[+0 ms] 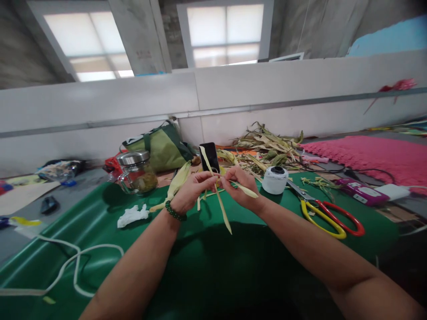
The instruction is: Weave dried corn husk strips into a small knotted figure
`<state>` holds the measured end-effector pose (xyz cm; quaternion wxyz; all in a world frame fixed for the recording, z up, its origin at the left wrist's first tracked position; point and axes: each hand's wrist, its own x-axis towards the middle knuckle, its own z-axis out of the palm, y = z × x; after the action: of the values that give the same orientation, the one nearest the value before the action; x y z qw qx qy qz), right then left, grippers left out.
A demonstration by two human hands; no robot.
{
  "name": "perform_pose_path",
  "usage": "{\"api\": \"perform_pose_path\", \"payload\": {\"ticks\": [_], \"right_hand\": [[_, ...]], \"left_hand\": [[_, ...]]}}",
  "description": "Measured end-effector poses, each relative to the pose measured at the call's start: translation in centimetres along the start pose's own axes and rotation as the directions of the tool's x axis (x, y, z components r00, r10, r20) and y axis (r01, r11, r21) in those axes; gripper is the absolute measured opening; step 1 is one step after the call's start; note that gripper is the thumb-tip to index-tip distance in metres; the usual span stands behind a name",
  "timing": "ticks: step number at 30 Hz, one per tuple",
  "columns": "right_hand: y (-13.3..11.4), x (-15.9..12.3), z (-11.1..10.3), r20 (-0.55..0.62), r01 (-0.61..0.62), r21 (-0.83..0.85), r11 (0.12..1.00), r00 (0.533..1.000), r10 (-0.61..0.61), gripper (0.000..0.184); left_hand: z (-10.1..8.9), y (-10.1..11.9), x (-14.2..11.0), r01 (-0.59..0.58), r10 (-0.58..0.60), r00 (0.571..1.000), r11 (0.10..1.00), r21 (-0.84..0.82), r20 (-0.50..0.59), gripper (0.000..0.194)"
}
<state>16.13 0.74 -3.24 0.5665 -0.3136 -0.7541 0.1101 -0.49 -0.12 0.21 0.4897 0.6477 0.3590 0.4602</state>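
Over the green mat (213, 266), my left hand (193, 191) and my right hand (243, 186) meet at the fingertips, both pinched on pale corn husk strips. One long strip (223, 212) crosses between the fingers and hangs toward me. A second strip (247, 190) passes under my right hand, its pointed end sticking out to the right. Exactly how the strips join is hidden by the fingers. Behind my left wrist lies a pale corn husk (180, 180). Just beyond the hands a black phone (210, 153) stands upright, partly covered by a strip. A white thread spool (275, 181) is right of my right hand.
Scissors (325, 218) with red and yellow handles lie at right, near a purple box (362, 191). Crumpled tissue (132, 216), a glass jar (140, 175) and a green bag (163, 149) are left. Dried husks (267, 144) heap against the wall. White cord (77, 262) loops at front left.
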Motion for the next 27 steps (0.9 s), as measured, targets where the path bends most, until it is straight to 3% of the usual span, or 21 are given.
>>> {"api": "perform_pose_path", "payload": {"ticks": [4, 7, 13, 20, 23, 27], "right_hand": [[-0.2, 0.2, 0.0, -0.006, -0.063, 0.021, 0.998, 0.998, 0.063, 0.01], [-0.6, 0.5, 0.0, -0.003, -0.201, 0.15, 0.968, 0.979, 0.204, 0.012], [-1.0, 1.4, 0.2, 0.109, -0.462, 0.45, 0.764, 0.878, 0.467, 0.022], [0.0, 1.8, 0.2, 0.221, -0.539, 0.622, 0.569, 0.817, 0.532, 0.028], [0.1, 2.0, -0.3, 0.298, -0.529, 0.607, 0.593, 0.843, 0.448, 0.03], [0.2, 2.1, -0.9, 0.278, -0.421, 0.485, 0.766, 0.905, 0.322, 0.03]], "left_hand": [[0.4, -0.2, -0.1, -0.095, 0.101, 0.995, 0.967, 0.238, -0.014, 0.024], [1.0, -0.5, -0.2, -0.152, 0.17, 0.985, 0.943, 0.296, -0.035, 0.019], [1.8, -0.6, -0.3, -0.157, 0.186, 0.978, 0.952, 0.264, -0.089, 0.014], [1.1, 0.0, -0.3, -0.068, 0.084, 0.995, 0.959, 0.274, -0.048, 0.015], [0.5, -0.1, -0.1, -0.004, 0.013, 0.998, 0.991, 0.135, -0.068, 0.022], [0.3, -0.1, 0.0, 0.044, -0.046, 0.996, 0.999, -0.024, -0.072, 0.031]]}}
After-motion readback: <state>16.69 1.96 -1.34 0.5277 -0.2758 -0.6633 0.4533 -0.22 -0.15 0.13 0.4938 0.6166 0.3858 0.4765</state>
